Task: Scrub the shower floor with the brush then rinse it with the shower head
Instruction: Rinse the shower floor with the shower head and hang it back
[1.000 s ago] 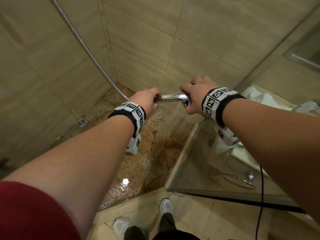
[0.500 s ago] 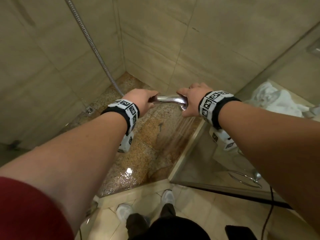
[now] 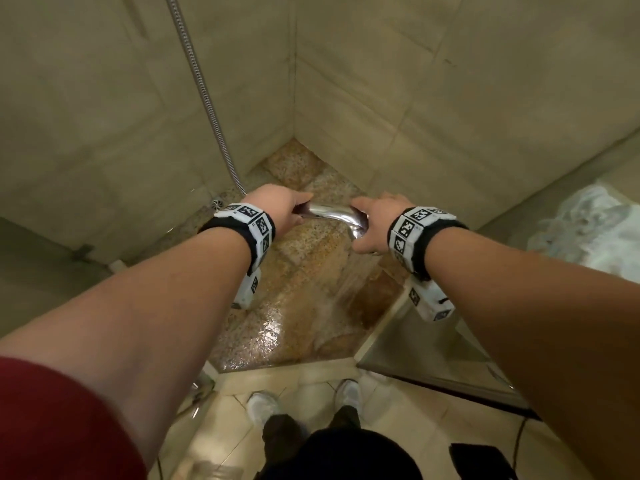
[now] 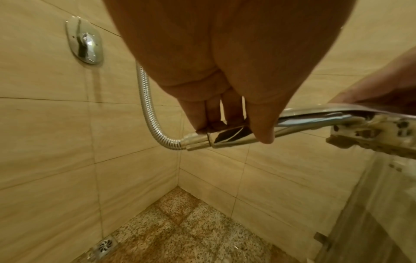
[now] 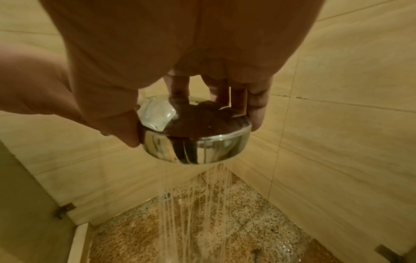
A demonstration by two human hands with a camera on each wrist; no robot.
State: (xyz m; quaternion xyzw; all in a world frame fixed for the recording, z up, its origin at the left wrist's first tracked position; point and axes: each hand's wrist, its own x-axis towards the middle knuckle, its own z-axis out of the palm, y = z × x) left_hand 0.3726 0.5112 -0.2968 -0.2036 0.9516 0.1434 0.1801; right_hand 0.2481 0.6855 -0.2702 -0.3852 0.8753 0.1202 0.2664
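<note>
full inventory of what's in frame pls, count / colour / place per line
shower head: 1, chrome, held over the floor, spraying down
hose: 1, ribbed metal, runs from the handle end up the wall
wall plate: 1, chrome, on the left wall
shower floor: 1, speckled brown-orange stone, wet
drain: 1, metal, floor's left corner
wall tiles: many, beige, around the floor
glass panel: 1, clear, right edge of the floor
towel: 1, white, crumpled, far right
shoes: 2, pale, outside the threshold
left hand: 1, grips the handle end
right hand: 1, grips the spray end
wrist bands: 2, black with white marker blocks
</note>
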